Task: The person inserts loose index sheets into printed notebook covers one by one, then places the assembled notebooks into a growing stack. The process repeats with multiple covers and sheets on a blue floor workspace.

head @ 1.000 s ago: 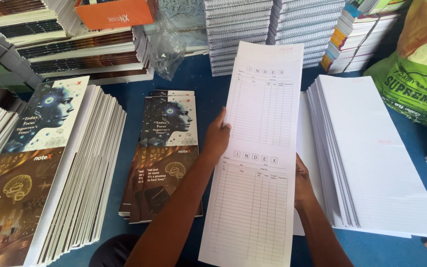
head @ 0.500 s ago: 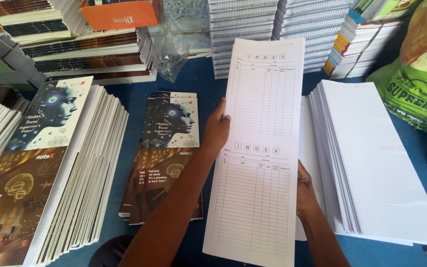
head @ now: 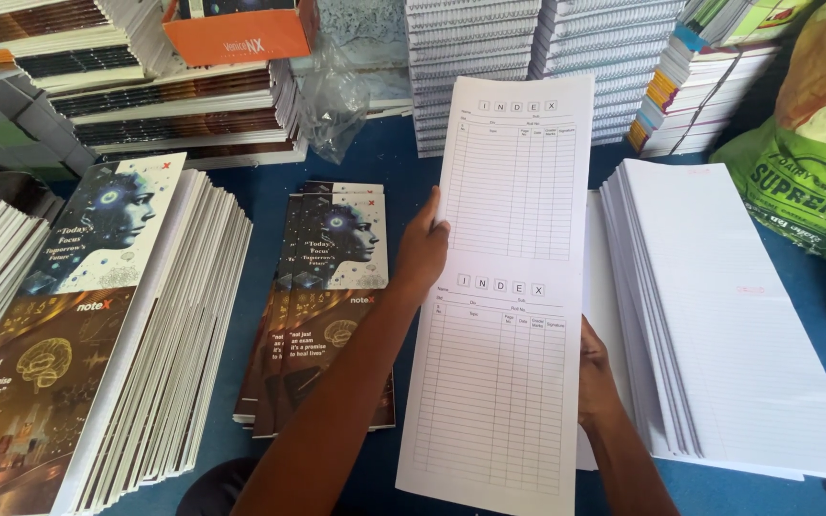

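Observation:
I hold a long white printed sheet [head: 509, 287] with two ruled index tables upright in front of me. My left hand [head: 421, 250] grips its left edge near the middle. My right hand [head: 597, 375] grips its right edge lower down, mostly hidden behind the paper. Left of the sheet lies a short pile of long dark printed covers [head: 322, 306] showing a face and a brain. Right of the sheet sits a thick stack of white ruled paper [head: 728, 315].
A tall slanted stack of covered sheets [head: 117, 344] fills the left. More paper stacks [head: 489, 67] line the back, with an orange box [head: 241, 33] and crumpled clear plastic [head: 332, 105]. A green sack [head: 805, 162] sits far right. The surface is blue [head: 270, 191].
The sheet has shifted slightly right and up with both hands still on its edges; otherwise nothing has moved.

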